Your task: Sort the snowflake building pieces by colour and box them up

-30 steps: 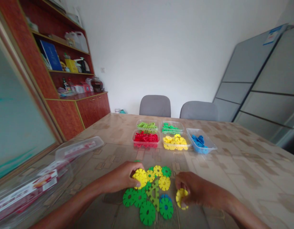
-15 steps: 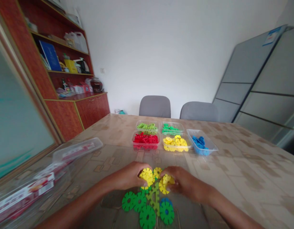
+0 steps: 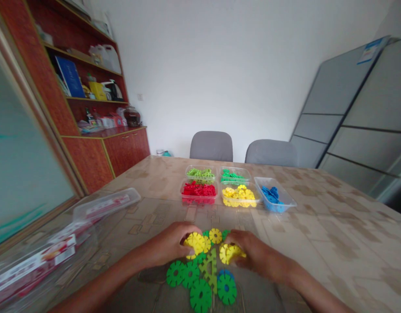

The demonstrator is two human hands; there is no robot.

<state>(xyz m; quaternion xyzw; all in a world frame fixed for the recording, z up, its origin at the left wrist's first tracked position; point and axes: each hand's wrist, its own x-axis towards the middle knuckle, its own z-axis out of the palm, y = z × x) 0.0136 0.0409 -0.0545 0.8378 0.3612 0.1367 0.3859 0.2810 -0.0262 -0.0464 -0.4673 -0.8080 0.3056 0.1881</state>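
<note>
My left hand [image 3: 179, 243] is closed around several yellow notched discs [image 3: 194, 244], its thumb below and fingers above. On the other side, my right hand [image 3: 247, 248] grips more yellow notched discs [image 3: 227, 253]. Between the two hands a single yellow disc [image 3: 215, 235] shows, with green discs partly hidden beside it. Closer to me on the table lie green notched discs [image 3: 200, 295], a light-green toothed triangular piece [image 3: 208, 268] and another green disc [image 3: 227, 289] overlapping a blue one [image 3: 227, 274].
Beyond my hands stand clear tubs: red pieces [image 3: 199, 191], yellow discs [image 3: 240, 195], blue pieces [image 3: 272, 195], light-green pieces [image 3: 200, 174] and green pieces [image 3: 233, 175]. Clear plastic lids or boxes [image 3: 106, 204] lie at the left. Two grey chairs [image 3: 211, 145] stand behind the table [image 3: 317, 226].
My hands have moved apart, the left one a little left and the right one a little right, each still holding yellow discs. Green discs beside the middle yellow disc now show more.
</note>
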